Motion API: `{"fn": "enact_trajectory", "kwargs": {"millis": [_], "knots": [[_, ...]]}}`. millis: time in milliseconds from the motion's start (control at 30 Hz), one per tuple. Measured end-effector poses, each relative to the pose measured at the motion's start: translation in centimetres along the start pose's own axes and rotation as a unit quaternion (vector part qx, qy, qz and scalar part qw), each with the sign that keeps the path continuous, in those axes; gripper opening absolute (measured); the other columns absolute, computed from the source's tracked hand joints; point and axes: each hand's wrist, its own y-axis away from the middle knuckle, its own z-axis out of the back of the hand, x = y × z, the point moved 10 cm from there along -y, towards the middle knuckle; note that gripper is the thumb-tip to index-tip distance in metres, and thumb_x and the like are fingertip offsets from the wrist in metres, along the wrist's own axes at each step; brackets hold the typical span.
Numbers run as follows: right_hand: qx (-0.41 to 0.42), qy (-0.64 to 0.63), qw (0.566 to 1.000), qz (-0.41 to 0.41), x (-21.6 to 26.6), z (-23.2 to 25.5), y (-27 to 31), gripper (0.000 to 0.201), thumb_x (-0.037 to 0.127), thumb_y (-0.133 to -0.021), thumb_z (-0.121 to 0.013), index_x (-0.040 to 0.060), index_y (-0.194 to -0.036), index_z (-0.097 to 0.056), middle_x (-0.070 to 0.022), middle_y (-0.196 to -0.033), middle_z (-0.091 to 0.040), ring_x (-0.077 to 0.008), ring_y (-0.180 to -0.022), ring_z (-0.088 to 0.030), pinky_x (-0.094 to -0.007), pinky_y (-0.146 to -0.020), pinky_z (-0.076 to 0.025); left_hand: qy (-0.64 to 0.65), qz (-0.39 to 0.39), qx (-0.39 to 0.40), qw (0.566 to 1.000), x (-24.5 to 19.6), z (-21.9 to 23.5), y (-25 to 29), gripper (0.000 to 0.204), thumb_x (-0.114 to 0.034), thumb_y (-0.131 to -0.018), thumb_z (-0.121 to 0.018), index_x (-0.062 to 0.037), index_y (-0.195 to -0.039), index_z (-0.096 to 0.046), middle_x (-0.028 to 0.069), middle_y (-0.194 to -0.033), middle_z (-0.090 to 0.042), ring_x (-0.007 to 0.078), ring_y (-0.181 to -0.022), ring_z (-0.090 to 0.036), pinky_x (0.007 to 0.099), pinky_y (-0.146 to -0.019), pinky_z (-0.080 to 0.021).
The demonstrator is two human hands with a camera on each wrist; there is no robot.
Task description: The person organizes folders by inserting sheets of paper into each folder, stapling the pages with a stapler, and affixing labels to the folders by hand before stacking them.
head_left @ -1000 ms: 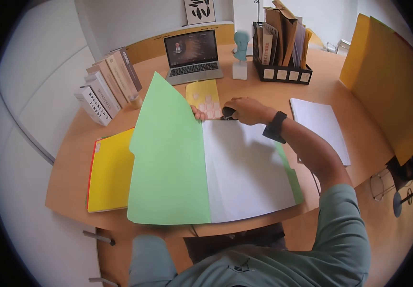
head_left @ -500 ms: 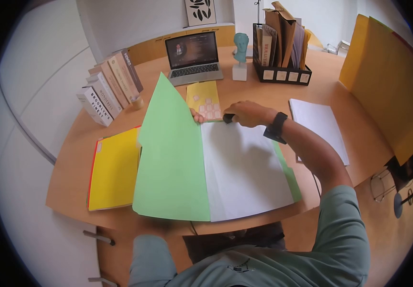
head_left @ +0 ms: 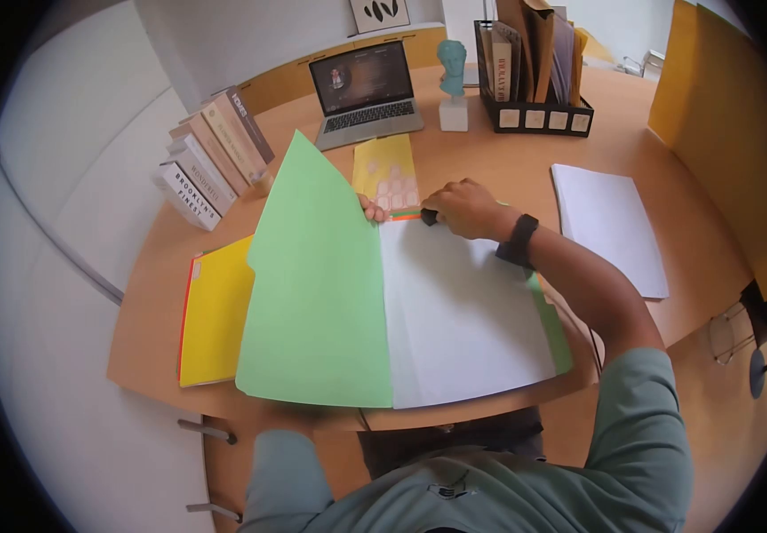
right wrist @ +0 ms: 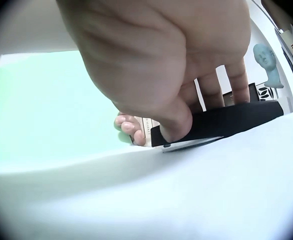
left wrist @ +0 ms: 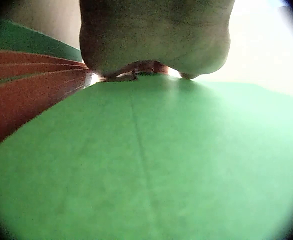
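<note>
A green folder lies opened at the desk's near side, its left flap raised and white paper covering its right half. Fingers of my left hand curl over the top edge beside the fold; the green flap hides the rest of that hand in the head view. My right hand grips a black stapler at the top edge of the paper, thumb on one side and fingers on the other. Thin green and orange edges show between the two hands. In the left wrist view, the palm is above the green sheet.
Yellow folders lie to the left, below a row of books. A laptop, a yellow envelope, a teal bust and a black file box stand beyond. White paper sheets rest at right.
The head view has shifted slightly. The right hand keeps hold of the stapler at the top edge, and orange and green edges now show beside it. The left hand stays at the fold.
</note>
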Motion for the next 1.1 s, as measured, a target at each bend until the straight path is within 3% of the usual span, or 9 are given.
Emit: {"fn": "enact_trajectory", "kwargs": {"millis": [233,333,467,700,767,800,900,1000,1100], "knots": [[-0.031,0.045,0.998,0.014,-1.1,3.2,-0.6,0.027,0.010,-0.084,-0.066,0.0095,-0.111,-0.068,-0.0122,-0.104,-0.068,-0.0336,-0.098,-0.065,-0.0449,-0.085,-0.050,-0.017,0.007,0.002,1.000,-0.3,-0.4,0.2,0.013,-0.015,-0.091,-0.063,-0.0028,-0.092,-0.061,0.0023,-0.083,-0.059,0.0151,-0.077,-0.058,0.0287,-0.068,-0.048],[-0.042,0.033,0.998,-0.016,-3.6,4.8,-1.4,0.028,0.008,-0.079,-0.063,0.0112,-0.106,-0.071,-0.0129,-0.102,-0.070,-0.0322,-0.097,-0.067,-0.0445,-0.085,-0.050,-0.021,0.009,-0.002,1.000,0.0,-0.1,0.5,0.013,-0.015,-0.092,-0.063,-0.0028,-0.092,-0.061,0.0023,-0.083,-0.059,0.0151,-0.077,-0.058,0.0287,-0.068,-0.048],[-0.040,0.075,0.995,-0.050,-8.6,4.0,-2.3,0.028,0.011,-0.084,-0.066,0.0072,-0.112,-0.067,-0.0174,-0.097,-0.070,-0.0384,-0.097,-0.065,-0.0475,-0.084,-0.050,-0.018,0.004,0.000,1.000,0.1,0.0,0.4,0.013,-0.015,-0.092,-0.063,-0.0027,-0.092,-0.061,0.0021,-0.083,-0.059,0.0150,-0.077,-0.058,0.0286,-0.068,-0.048],[-0.047,0.070,0.989,-0.122,-15.5,0.2,-3.0,0.023,0.007,-0.078,-0.063,0.0039,-0.100,-0.068,-0.0198,-0.100,-0.070,-0.0388,-0.102,-0.063,-0.0474,-0.086,-0.051,-0.006,-0.011,0.001,1.000,-0.1,0.9,0.3,0.013,-0.016,-0.092,-0.063,-0.0026,-0.093,-0.061,0.0020,-0.083,-0.059,0.0148,-0.077,-0.058,0.0285,-0.068,-0.048],[-0.086,0.125,0.983,-0.104,-12.4,2.6,-3.6,0.021,0.008,-0.078,-0.064,0.0021,-0.098,-0.067,-0.0210,-0.100,-0.069,-0.0400,-0.100,-0.063,-0.0478,-0.084,-0.051,-0.002,-0.012,0.001,1.000,0.0,1.1,0.2,0.013,-0.016,-0.092,-0.063,-0.0025,-0.093,-0.061,0.0019,-0.083,-0.059,0.0147,-0.077,-0.058,0.0285,-0.068,-0.048],[-0.179,0.115,0.977,-0.022,-10.7,3.4,-4.0,0.017,0.009,-0.079,-0.064,0.0024,-0.094,-0.066,-0.0199,-0.096,-0.069,-0.0400,-0.094,-0.064,-0.0481,-0.080,-0.051,-0.001,-0.012,0.002,1.000,0.0,1.1,0.1,0.013,-0.016,-0.092,-0.063,-0.0025,-0.093,-0.061,0.0019,-0.083,-0.059,0.0147,-0.077,-0.058,0.0284,-0.068,-0.048],[-0.040,-0.040,0.998,-0.015,-6.6,0.5,-7.1,0.012,0.009,-0.079,-0.063,0.0038,-0.089,-0.069,-0.0182,-0.090,-0.070,-0.0380,-0.089,-0.066,-0.0472,-0.078,-0.051,0.001,-0.013,0.002,1.000,0.1,1.1,-0.1,0.013,-0.016,-0.092,-0.063,-0.0025,-0.093,-0.061,0.0018,-0.083,-0.059,0.0146,-0.077,-0.058,0.0284,-0.067,-0.048],[0.012,-0.094,0.995,-0.004,-2.8,-1.1,-8.6,0.011,0.007,-0.080,-0.061,0.0051,-0.082,-0.071,-0.0165,-0.084,-0.071,-0.0346,-0.086,-0.067,-0.0446,-0.076,-0.052,0.004,-0.012,0.003,1.000,0.0,1.1,-0.1,0.013,-0.016,-0.092,-0.063,-0.0024,-0.093,-0.061,0.0017,-0.083,-0.059,0.0146,-0.077,-0.058,0.0283,-0.067,-0.048],[0.033,-0.121,0.992,-0.031,-3.2,-3.2,-9.6,0.014,0.008,-0.080,-0.060,0.0051,-0.080,-0.073,-0.0153,-0.082,-0.072,-0.0311,-0.081,-0.068,-0.0412,-0.074,-0.053,0.008,-0.013,0.003,1.000,-0.1,1.1,0.1,0.014,-0.016,-0.092,-0.063,-0.0024,-0.093,-0.061,0.0016,-0.083,-0.059,0.0145,-0.076,-0.058,0.0283,-0.067,-0.048]]}}
